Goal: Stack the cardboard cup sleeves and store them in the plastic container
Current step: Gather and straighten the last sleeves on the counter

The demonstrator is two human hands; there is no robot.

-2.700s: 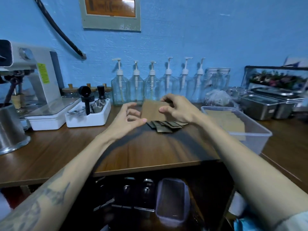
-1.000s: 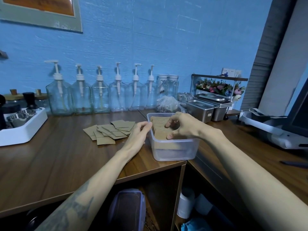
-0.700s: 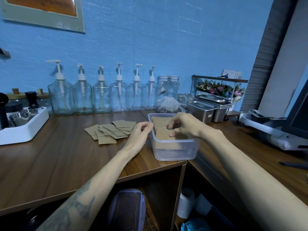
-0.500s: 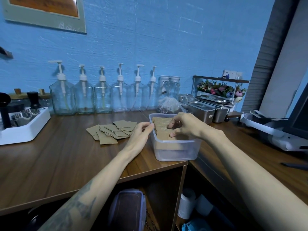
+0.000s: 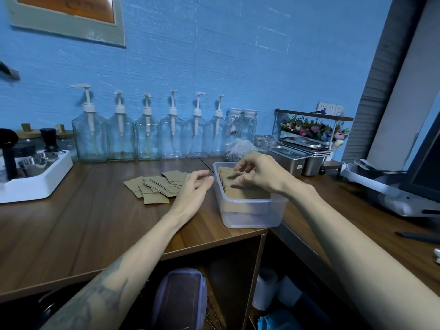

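Observation:
A clear plastic container (image 5: 250, 214) stands at the counter's front corner with a row of brown cardboard sleeves (image 5: 247, 192) standing inside it. My right hand (image 5: 256, 173) hovers just over those sleeves, fingers spread and loosely bent, holding nothing. My left hand (image 5: 194, 189) lies relaxed beside the container's left wall, fingertips near its rim. Several loose flat sleeves (image 5: 154, 186) lie scattered on the wooden counter to the left of that hand.
Several pump bottles (image 5: 147, 134) line the blue wall. A white tray with coffee tools (image 5: 31, 177) sits far left. Steel pans (image 5: 297, 156) and a flower shelf stand behind the container. A lidded box (image 5: 178, 301) sits on the shelf under the counter.
My right hand has let go of the sleeves it set into the container and lifted, fingers opening. My left hand stays beside the container.

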